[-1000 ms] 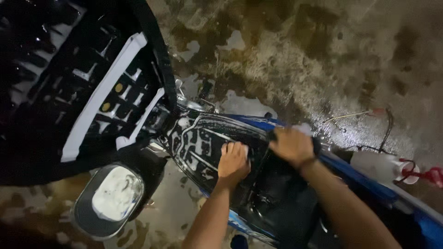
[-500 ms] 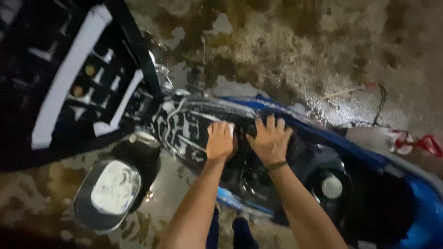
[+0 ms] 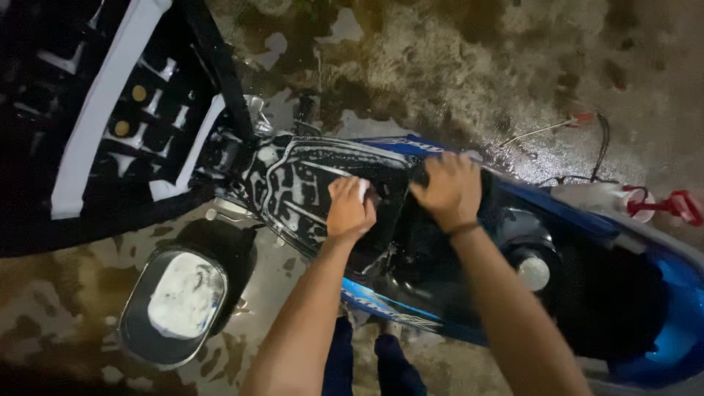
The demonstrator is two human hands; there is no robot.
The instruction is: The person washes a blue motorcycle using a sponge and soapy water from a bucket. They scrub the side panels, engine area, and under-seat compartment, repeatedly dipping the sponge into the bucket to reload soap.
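Soapy scooter compartment (image 3: 323, 187) lies open under both hands: left hand (image 3: 350, 209) fingers curled round a white sponge (image 3: 363, 191), right hand (image 3: 447, 189) gripping its rim. Foam fills the bucket (image 3: 183, 297) on the wet floor (image 3: 455, 81).

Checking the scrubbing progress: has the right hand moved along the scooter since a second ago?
Yes. The right hand has slid along the blue scooter toward the left hand; before, a wider gap separated them.

The glossy blue plastic scooter body (image 3: 660, 315) frames a black under-seat compartment (image 3: 323, 194) streaked with white soap foam in a net-like pattern. The raised black seat underside (image 3: 110, 110) carries broad white strips and two small gold-coloured dots (foam flecks between them). The wet brown concrete floor (image 3: 469, 66) is blotched with pale suds, and a dark round bucket (image 3: 180, 301) holds white foam.
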